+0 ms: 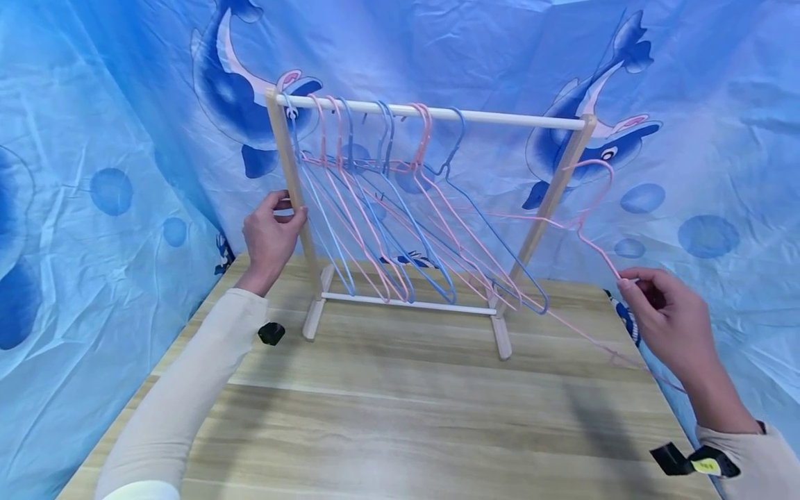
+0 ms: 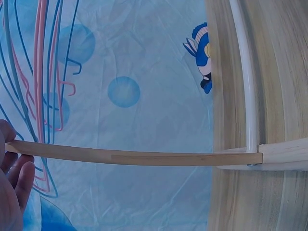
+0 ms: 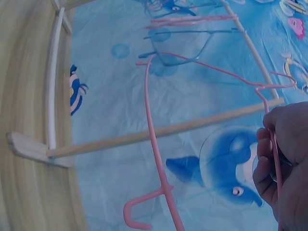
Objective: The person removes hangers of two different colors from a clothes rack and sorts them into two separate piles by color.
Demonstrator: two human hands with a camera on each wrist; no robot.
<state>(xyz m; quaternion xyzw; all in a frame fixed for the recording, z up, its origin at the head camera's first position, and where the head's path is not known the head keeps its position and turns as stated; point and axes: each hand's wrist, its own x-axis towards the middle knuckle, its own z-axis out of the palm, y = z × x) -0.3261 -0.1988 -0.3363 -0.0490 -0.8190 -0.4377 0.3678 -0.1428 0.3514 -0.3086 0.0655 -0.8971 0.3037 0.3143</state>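
Note:
In the head view, a small wooden rack [image 1: 285, 146] stands on the table, with several blue and pink wire hangers hooked over its white top rod [image 1: 512, 119]. My left hand [image 1: 269, 236] grips the rack's left post partway up, fingers and thumb around the wood; the left wrist view shows this post [image 2: 144, 158] too. Off the rack's right side, my right hand [image 1: 678, 326] pinches a pink hanger [image 1: 601, 254] by one sloping arm. Its hook points up and left, overlapping the right post in this view. The rightmost hanger on the rod is blue [image 1: 463, 126].
A wood-grain table [image 1: 387, 417] carries the rack's feet [image 1: 502, 338], which a lower white rod [image 1: 406, 303] joins. Behind and beside it hangs a blue curtain [image 1: 400, 42] with dolphin prints. Most hangers crowd the rod's left and middle.

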